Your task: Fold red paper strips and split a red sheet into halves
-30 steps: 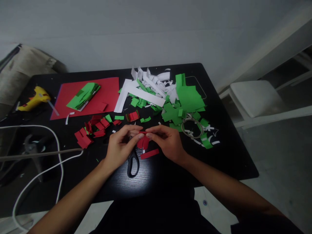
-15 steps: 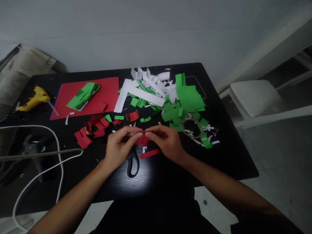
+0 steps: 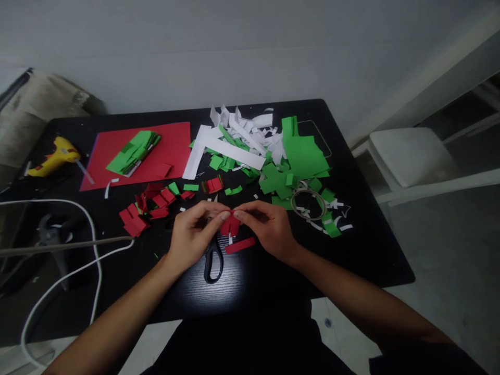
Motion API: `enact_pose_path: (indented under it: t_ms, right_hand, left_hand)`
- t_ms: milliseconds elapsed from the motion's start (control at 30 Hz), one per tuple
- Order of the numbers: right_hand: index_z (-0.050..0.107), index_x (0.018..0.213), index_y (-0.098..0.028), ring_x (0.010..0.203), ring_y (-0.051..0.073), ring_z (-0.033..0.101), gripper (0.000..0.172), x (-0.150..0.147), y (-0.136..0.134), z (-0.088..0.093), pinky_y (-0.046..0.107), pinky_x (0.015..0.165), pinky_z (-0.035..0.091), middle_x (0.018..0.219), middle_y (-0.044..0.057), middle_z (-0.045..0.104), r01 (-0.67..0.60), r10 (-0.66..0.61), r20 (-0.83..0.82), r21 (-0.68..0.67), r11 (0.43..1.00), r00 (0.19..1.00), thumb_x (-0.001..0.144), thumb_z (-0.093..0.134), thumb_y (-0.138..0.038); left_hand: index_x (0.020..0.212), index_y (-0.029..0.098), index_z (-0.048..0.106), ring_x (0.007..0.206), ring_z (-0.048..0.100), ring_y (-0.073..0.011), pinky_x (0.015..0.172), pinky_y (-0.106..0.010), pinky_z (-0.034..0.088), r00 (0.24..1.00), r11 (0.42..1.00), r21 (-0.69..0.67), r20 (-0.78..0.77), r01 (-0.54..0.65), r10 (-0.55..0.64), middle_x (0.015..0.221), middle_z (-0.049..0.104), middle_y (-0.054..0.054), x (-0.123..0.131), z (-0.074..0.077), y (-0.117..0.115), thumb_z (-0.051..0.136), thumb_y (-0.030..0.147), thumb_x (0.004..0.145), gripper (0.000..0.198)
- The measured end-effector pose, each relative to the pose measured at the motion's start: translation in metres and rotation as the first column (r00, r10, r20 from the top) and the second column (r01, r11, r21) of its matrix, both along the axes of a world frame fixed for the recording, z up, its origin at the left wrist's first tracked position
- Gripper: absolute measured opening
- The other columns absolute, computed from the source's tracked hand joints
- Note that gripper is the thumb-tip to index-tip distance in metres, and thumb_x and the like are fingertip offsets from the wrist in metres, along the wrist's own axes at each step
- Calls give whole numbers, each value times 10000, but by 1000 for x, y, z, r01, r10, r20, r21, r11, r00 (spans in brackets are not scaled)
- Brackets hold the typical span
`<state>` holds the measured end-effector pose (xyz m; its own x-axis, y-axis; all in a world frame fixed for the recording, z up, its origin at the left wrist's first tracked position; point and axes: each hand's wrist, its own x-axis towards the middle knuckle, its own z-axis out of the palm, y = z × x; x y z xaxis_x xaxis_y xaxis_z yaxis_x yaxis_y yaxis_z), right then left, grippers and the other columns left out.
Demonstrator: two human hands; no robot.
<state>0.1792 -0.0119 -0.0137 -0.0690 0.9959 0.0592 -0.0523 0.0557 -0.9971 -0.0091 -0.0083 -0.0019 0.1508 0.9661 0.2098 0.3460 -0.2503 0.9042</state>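
Note:
Between my hands is a small piece of red paper (image 3: pixel 229 225), its lower part split into two flaps. My left hand (image 3: pixel 194 229) pinches its top left with thumb and fingers. On the other side my right hand (image 3: pixel 266 225) pinches the top right, fingertips almost meeting the left ones. Black-handled scissors (image 3: pixel 213 263) lie on the table below my left hand, partly covered by it. A loose red paper strip (image 3: pixel 240 245) rests just under the held piece.
Red paper pieces (image 3: pixel 135 220) lie to the left. White strips (image 3: pixel 234 148) and green paper (image 3: pixel 307 159) are heaped behind my hands, near a ring (image 3: pixel 308 204). A yellow glue gun (image 3: pixel 54 157), a red sheet (image 3: pixel 174 140) and a white cable (image 3: pixel 97 260) occupy the left side.
My fingertips have shifted slightly on the red paper, and its top edge, flat across the fingertips before, now shows less. Both hands stay in nearly the same place.

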Motion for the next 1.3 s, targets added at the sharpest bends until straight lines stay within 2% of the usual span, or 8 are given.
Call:
enact_pose_path:
  t_ms: [267,700,1000,1300]
  right_hand:
    - [809,883,-224,814,178,761,77,0,1,-2,292,779,621,881,19,818,-10,10,-9,24,1000,1000,858,793,-295]
    - [787,894,-221,838,183,763,87,-1,0,-2,300,806,625,907,29,812,-21,21,-4,36,999,1000,877,768,-304]
    - [779,915,-214,840,183,762,115,-1,0,-4,298,801,623,903,29,807,-9,8,7,37,999,1000,895,751,-324]
    - [760,924,-216,843,184,757,136,-2,0,-4,297,792,625,910,36,797,-35,35,-19,16,999,999,879,759,-345]
  left_hand:
    - [937,199,764,695,688,-125,664,-224,555,1000,1000,-5,-17,12,-12,815,770,-4,2,4,1,717,289,922,103]
    - [955,202,761,738,676,-123,693,-227,548,999,1000,4,-31,28,-28,858,763,-11,0,2,0,708,295,940,108]
    - [986,183,739,630,611,-109,582,-213,491,999,998,-41,6,44,-44,788,722,-14,-1,1,3,658,336,968,174]
    - [967,183,742,632,611,-111,583,-210,492,999,1000,-5,-36,29,-30,789,725,-15,0,1,1,665,333,964,169]
